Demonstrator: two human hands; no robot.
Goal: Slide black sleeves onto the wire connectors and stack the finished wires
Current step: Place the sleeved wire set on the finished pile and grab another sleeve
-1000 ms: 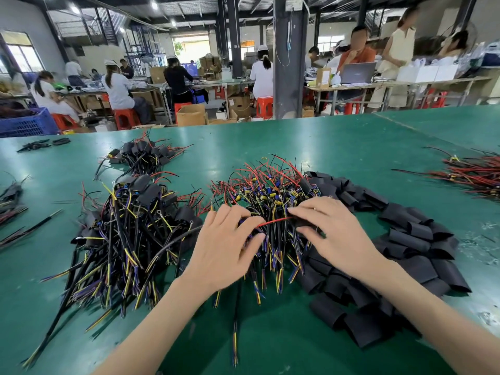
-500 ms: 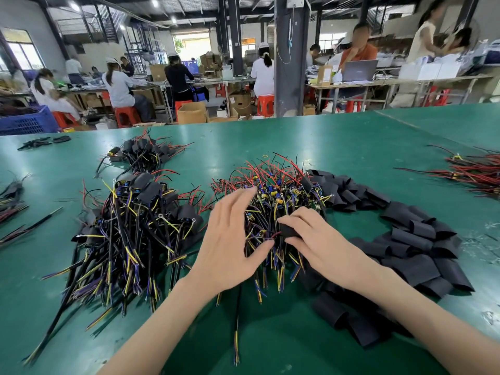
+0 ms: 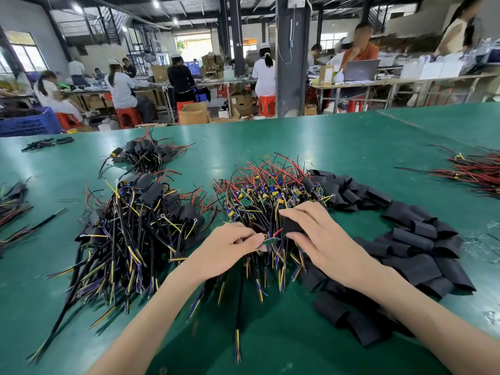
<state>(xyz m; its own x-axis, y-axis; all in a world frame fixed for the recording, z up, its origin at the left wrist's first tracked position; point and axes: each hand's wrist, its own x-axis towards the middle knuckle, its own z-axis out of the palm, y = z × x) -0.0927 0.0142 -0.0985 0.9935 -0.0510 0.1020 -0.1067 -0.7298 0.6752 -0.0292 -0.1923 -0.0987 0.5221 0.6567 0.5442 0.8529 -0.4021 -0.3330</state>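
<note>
Alignment of two small parts decides the coming move. The connector, a small green board at the end of a wire, sits at the near centre of the table, pinched between the thumb and fingertips of the left hand. Its long axis runs roughly left to right, with the free end pointing right. Just to its right and a little farther off, the black sleeve is gripped in the right hand, with the fingers curled over its far side and the thumb under its near side. The two parts are close but apart, and a short red lead shows between them. Whether the sleeve's mouth squarely faces the board cannot be told, since the fingers cover most of it. The step in hand looks like threading: the sleeve would have to travel left along the board's axis, or the board right into it. Both hands are about equally near the meeting point, above the pile of unsleeved wires. The loose sleeves lie to the right of the right hand. The finished wires are heaped to the left of the left hand, which is the nearer one for stacking.
</note>
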